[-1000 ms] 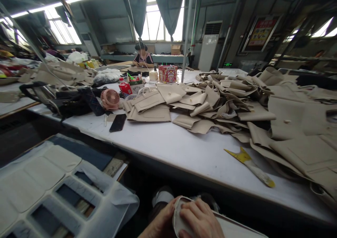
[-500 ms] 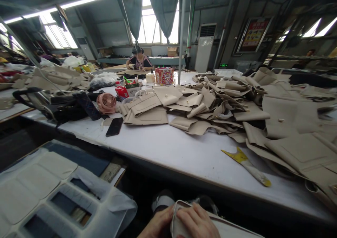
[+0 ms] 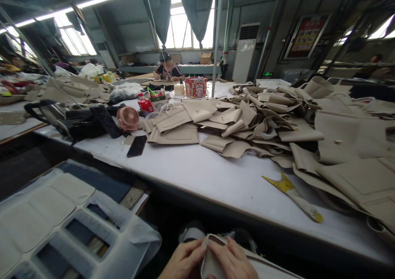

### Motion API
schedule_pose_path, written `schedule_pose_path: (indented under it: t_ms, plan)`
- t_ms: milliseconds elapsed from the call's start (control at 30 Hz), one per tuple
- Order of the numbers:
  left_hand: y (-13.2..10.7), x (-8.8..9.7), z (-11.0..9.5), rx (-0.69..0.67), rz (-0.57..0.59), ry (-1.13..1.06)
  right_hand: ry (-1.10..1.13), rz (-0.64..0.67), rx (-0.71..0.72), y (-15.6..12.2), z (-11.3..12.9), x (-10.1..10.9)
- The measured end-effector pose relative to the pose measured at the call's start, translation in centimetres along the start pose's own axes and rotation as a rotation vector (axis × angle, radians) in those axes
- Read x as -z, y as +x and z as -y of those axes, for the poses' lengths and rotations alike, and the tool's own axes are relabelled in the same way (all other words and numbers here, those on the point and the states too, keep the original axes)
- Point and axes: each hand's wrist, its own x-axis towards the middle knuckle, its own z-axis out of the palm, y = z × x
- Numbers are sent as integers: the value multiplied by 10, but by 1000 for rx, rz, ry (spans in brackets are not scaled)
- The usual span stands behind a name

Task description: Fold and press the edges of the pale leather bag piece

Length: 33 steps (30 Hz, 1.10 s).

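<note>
At the bottom of the view, in front of the table edge, a beige leather-like bag piece is held between both hands. My left hand pinches its left edge with thumb and fingers. Bent over its top right side are the fingers of my right hand. More of the pale material extends to the right below the right hand. The lower part of the piece runs out of the frame, and the right thumb is mostly hidden.
A white table bears a big heap of beige bag pieces. A yellow-ended tool, a phone and a pink fan lie there too. At lower left stands a plastic-covered rack. A person sits farther back.
My left hand has shifted slightly, its thumb now nearer the top edge of the piece. The right fingers have moved a little along it. The whole scene has shifted slightly right.
</note>
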Motion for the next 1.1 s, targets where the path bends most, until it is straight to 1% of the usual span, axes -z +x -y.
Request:
schedule_pose_path:
  t_ms: [100, 233, 333, 467, 533, 600, 700, 767, 833, 933, 967, 1033, 1100]
  plan:
    - [1, -3, 0, -1, -23, 63, 10, 6, 16, 1, -3, 1]
    - [3, -5, 1, -1, -64, 178, -6, -39, -2, -2, -2, -3]
    - [6, -6, 0, -3, -68, 210, -4, -69, -23, -5, -2, -8]
    - [10, -8, -1, 3, -86, 247, 7, -68, -30, -7, -2, -10]
    - [10, -7, 3, -7, -118, 273, 13, -65, -46, -8, 0, -11]
    - [10, -6, 11, -18, -180, 308, 11, -67, -62, -8, 3, -13]
    - [9, -6, 26, -51, -257, 346, -13, -106, -66, -10, 10, -16]
    - [9, -7, 33, -104, -284, 345, 13, -153, -115, -11, 15, -18]
    - [9, -7, 37, -144, -292, 328, 87, -163, -197, -12, 19, -17]
    - [10, -6, 36, -137, -235, 297, 224, -142, -371, -15, 26, -15]
    - [11, -5, 35, -132, -219, 290, 282, -166, -445, -15, 29, -14]
    - [11, -5, 33, -130, -220, 286, 413, -266, -568, -14, 35, -10]
    - [11, -5, 32, -127, -245, 300, 533, -403, -627, -12, 37, 0]
